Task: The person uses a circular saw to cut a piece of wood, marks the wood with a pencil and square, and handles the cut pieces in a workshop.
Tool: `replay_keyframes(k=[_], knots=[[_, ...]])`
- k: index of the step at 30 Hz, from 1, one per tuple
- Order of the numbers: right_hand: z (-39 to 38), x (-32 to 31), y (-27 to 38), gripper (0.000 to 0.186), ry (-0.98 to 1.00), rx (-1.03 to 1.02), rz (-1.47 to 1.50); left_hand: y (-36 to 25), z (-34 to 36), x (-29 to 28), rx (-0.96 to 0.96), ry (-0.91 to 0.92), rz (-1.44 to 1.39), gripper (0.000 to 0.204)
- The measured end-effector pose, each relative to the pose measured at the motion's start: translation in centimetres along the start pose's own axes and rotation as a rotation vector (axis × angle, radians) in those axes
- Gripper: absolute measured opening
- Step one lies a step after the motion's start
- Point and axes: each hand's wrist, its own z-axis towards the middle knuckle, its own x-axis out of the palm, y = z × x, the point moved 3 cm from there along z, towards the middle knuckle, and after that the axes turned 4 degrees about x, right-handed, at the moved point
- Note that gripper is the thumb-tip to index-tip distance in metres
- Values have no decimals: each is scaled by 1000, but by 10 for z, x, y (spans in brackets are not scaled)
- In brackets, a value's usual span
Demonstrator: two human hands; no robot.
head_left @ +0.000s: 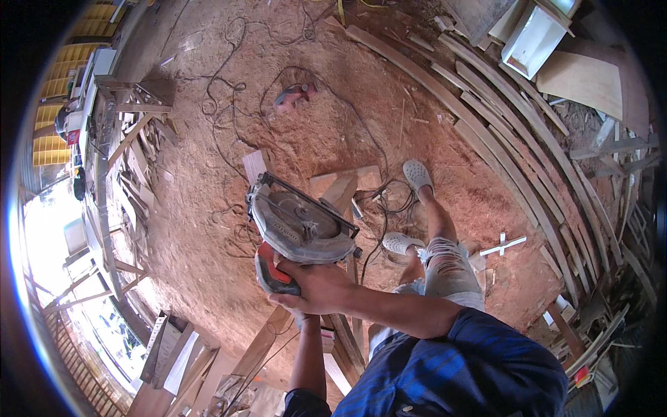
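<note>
A circular saw with a red and black handle is held in front of my body, its round blade and grey base plate facing upward. My right hand is wrapped round the saw at its handle end. Just below it, my left hand meets the rear of the handle. The right hand and the saw cover most of the left hand, so its fingers are hidden. Beyond the saw's far edge a short pale wood block shows. Another board piece lies on the ground to the saw's right.
A red and black power tool lies on the dusty ground ahead, with dark cords looping around it. Long planks line the right side. Scrap wood is heaped at left. A white cross-shaped piece lies right of my feet.
</note>
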Motion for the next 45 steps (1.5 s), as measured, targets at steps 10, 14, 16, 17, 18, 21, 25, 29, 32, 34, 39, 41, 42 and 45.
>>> replay_keyframes(k=[10, 14, 16, 17, 18, 21, 25, 29, 32, 34, 39, 41, 42, 45], knots=[[7, 3, -1, 79, -63, -37, -2, 0, -1, 2, -3, 8, 9, 65], [10, 5, -2, 78, -49, -35, -22, -1, 1, 2, 1, 3, 9, 65], [10, 4, 0, 78, -37, -19, -27, 1, 1, 1, 3, 1, 13, 66], [10, 4, 1, 78, -26, -1, -31, 2, 1, 0, 4, -1, 11, 66], [10, 4, 2, 78, -25, -5, -32, 3, -1, -1, 4, -6, 15, 66], [12, 3, 1, 78, -8, 10, -43, 3, 0, 0, 6, -3, 10, 66], [13, 5, 0, 78, -61, -22, -27, 4, -1, 0, 5, -2, 18, 66], [11, -1, 5, 76, -26, -25, -11, 4, -3, -2, 0, -4, 22, 66], [12, -2, 5, 76, -19, -20, -15, 5, -3, -2, -1, -3, 27, 66], [12, -2, 5, 77, -20, -21, -12, 5, -3, -2, -3, -1, 27, 66], [12, 1, 5, 79, -33, -37, 6, 6, -4, -3, -4, -4, 26, 67], [12, 0, 3, 80, -55, -41, 0, 4, -2, -1, -3, -1, 26, 67], [13, 0, 2, 80, -58, -39, -1, 2, -1, 0, 2, 1, 26, 67], [13, 2, 2, 80, -72, -61, 3, 2, -1, -2, 0, -4, 29, 67]])
